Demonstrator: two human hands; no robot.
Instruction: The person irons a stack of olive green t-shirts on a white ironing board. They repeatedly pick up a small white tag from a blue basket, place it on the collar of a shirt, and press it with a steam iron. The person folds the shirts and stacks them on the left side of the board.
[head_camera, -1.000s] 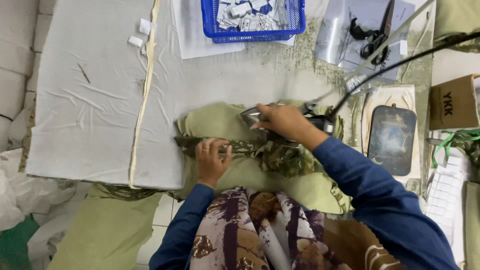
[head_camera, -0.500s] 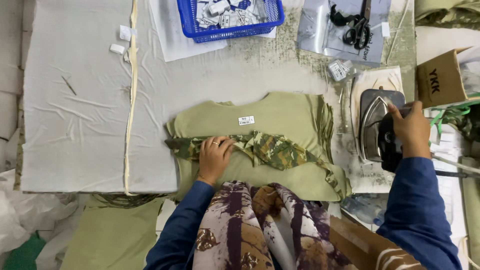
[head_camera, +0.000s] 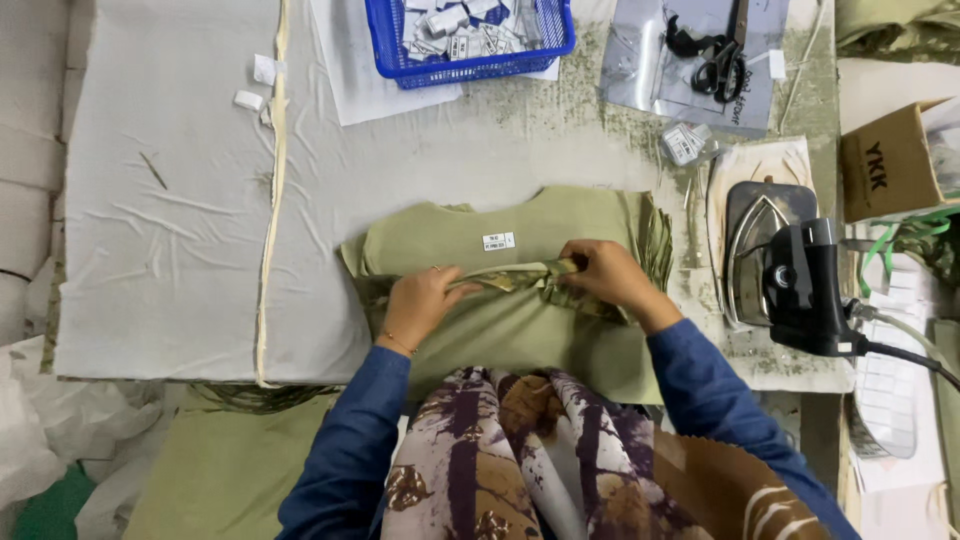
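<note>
**Pressing station: camouflage strip on stacked olive pieces**

Item 1. Left hand (head_camera: 425, 300): one. Fingers curled and pinching the left end of the camouflage strip (head_camera: 520, 280), palm pressing down on the cloth.

Item 2. Right hand (head_camera: 610, 275): one. Fingers pressed together and gripping the right end of the same strip, which bunches under them.

Item 3. Camouflage strip: one, narrow and folded lengthwise, lying across the middle of the olive fabric stack (head_camera: 520, 240) at the near edge of the table (head_camera: 170, 250), directly before the person.

Item 4. Olive fabric stack: one pile; the layered edges at its right side show several pieces, number not countable. One small white label (head_camera: 498, 241) sits on the top piece, just above the strip.

Item 5. Iron (head_camera: 800, 285): one, black, parked on its rest at the right, apart from both hands.

Item 6. Scissors (head_camera: 715, 55): one pair, black, on a clear plastic sheet at the far right.

Item 7. Blue basket (head_camera: 480, 65): one, holding many small white tags, too many to count.

Item 8. Cardboard box (head_camera: 885, 160): one, at the right edge.

Progress, as judged: the strip is folded and held flat in place, the iron set aside; the strip's right end remains gathered, so smoothing appears unfinished.
</note>
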